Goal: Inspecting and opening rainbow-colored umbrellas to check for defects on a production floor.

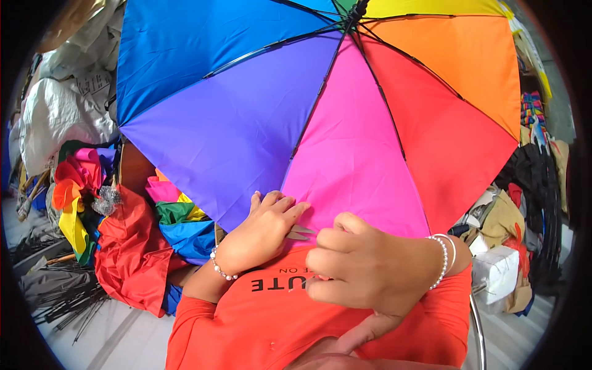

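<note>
In the head view, the open multicoloured umbrella (345, 172) spreads ahead of the left grip (264, 227), which rests on its purple-and-pink edge, whether pinching I cannot tell. The right grip (364, 264) closes round scissors (298, 235), blades beside the pink hem.

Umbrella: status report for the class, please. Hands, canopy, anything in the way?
Left hand at violet-pink seam, grip unclear. Right hand closed, pointed blades jutting toward left hand. Umbrella open, ribs showing. No other obstruction visible at hands.
</note>
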`<state>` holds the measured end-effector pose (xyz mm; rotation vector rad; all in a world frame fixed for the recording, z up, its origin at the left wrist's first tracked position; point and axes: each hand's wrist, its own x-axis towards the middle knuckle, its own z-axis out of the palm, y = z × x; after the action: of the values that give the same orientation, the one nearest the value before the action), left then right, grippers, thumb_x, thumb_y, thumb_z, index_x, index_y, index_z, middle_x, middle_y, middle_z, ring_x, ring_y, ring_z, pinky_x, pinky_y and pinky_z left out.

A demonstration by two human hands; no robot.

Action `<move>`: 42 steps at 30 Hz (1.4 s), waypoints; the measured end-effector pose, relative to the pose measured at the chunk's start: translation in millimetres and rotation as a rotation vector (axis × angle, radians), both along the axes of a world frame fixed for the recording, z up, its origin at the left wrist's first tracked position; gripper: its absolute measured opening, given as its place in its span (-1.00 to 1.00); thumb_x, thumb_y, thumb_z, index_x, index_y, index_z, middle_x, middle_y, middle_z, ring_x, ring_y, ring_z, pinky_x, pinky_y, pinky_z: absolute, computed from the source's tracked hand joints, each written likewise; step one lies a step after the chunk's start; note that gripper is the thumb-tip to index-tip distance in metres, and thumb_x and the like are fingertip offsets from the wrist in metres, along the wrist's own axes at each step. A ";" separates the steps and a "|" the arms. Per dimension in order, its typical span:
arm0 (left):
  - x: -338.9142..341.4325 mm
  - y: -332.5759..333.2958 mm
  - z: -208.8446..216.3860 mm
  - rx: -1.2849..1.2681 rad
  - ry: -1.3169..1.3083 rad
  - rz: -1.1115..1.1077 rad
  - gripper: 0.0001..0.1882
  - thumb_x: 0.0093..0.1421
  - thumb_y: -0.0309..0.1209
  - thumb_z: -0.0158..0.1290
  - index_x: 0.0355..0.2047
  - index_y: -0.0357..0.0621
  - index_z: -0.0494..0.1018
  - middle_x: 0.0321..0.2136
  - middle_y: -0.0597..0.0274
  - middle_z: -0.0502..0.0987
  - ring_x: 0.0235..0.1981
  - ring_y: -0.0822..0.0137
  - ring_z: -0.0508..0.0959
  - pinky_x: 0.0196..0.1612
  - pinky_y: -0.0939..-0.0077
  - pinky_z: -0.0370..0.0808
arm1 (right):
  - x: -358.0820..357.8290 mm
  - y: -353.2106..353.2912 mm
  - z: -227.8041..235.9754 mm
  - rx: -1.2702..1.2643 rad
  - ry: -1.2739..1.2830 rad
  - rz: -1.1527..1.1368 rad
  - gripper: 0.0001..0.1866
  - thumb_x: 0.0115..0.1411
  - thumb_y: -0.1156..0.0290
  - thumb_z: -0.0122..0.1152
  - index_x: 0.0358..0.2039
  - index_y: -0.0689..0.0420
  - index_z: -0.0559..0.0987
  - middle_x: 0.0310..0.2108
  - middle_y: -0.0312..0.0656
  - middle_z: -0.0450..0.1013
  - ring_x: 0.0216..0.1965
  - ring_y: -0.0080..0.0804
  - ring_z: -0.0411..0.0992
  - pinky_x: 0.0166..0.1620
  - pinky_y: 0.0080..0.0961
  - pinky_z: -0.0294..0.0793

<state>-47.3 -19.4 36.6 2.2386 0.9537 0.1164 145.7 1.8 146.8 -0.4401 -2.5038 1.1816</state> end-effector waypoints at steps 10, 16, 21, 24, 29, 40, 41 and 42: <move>-0.7 -8.6 -25.4 0.067 -0.032 -0.033 -0.51 0.00 -0.45 0.00 0.00 -0.20 0.29 -0.18 0.02 0.37 -0.11 0.01 0.32 -0.06 -0.03 0.29 | -5.1 2.4 3.6 0.048 0.028 0.051 -0.51 0.11 -0.10 -0.07 -0.55 0.13 0.37 -0.47 -0.13 0.17 -0.45 -0.26 0.09 -0.31 -0.33 0.08; -3.4 -20.6 -37.7 0.155 -0.093 0.011 -0.56 0.03 -0.38 -0.03 -0.03 -0.18 0.31 -0.20 0.03 0.38 -0.14 0.03 0.32 -0.09 0.07 0.28 | -14.4 5.1 -4.9 0.098 0.249 -0.018 -0.55 0.10 -0.08 -0.05 -0.54 0.12 0.36 -0.49 -0.14 0.16 -0.47 -0.27 0.07 -0.35 -0.31 0.07; -2.9 -16.8 -36.5 0.112 -0.126 -0.021 -0.58 0.04 -0.40 -0.03 -0.05 -0.19 0.33 -0.23 0.04 0.39 -0.20 0.08 0.32 -0.15 0.14 0.27 | -15.3 3.7 -4.2 0.134 0.314 -0.003 -0.63 0.09 0.01 -0.02 -0.49 0.10 0.36 -0.50 -0.18 0.16 -0.48 -0.31 0.08 -0.37 -0.33 0.07; -2.3 -14.6 -35.2 0.096 -0.129 -0.032 -0.60 0.04 -0.41 -0.03 -0.06 -0.19 0.33 -0.24 0.05 0.40 -0.23 0.11 0.32 -0.19 0.18 0.27 | -17.6 1.8 1.2 0.132 0.312 0.026 -0.66 0.08 0.06 0.00 -0.50 0.11 0.37 -0.49 -0.16 0.18 -0.46 -0.29 0.10 -0.34 -0.31 0.09; -1.6 -13.4 -36.5 0.077 -0.129 -0.047 -0.63 0.05 -0.42 -0.04 -0.08 -0.19 0.35 -0.26 0.06 0.41 -0.29 0.16 0.32 -0.25 0.24 0.27 | -18.4 -2.3 11.4 0.085 0.264 0.072 -0.70 0.06 0.14 0.02 -0.52 0.13 0.42 -0.45 -0.12 0.24 -0.40 -0.23 0.18 -0.25 -0.24 0.14; -0.4 -10.7 -38.2 0.006 -0.156 -0.075 -0.68 0.08 -0.46 -0.05 -0.12 -0.20 0.37 -0.31 0.09 0.43 -0.42 0.27 0.32 -0.38 0.39 0.26 | -16.1 7.6 35.2 0.246 0.167 0.220 -0.77 0.08 0.22 -0.04 -0.46 0.11 0.47 -0.36 -0.16 0.36 -0.36 -0.28 0.23 -0.26 -0.28 0.18; 0.1 -11.2 -38.1 0.001 -0.159 -0.078 -0.69 0.08 -0.46 -0.05 -0.13 -0.20 0.38 -0.32 0.09 0.44 -0.43 0.28 0.32 -0.40 0.41 0.26 | -16.8 7.4 35.0 0.262 0.162 0.220 -0.77 0.08 0.23 -0.04 -0.46 0.11 0.47 -0.35 -0.16 0.37 -0.36 -0.29 0.24 -0.26 -0.28 0.18; 0.9 -10.7 -38.3 0.000 -0.157 -0.078 -0.69 0.08 -0.46 -0.05 -0.13 -0.20 0.38 -0.32 0.10 0.44 -0.44 0.29 0.32 -0.41 0.42 0.26 | -17.6 5.6 34.4 0.270 0.165 0.209 -0.78 0.08 0.24 -0.05 -0.45 0.11 0.48 -0.35 -0.17 0.38 -0.36 -0.29 0.24 -0.26 -0.29 0.19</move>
<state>-46.4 -30.1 -1.8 2.2265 0.7815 0.2529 128.0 7.4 181.2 -0.0106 -2.5585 0.8881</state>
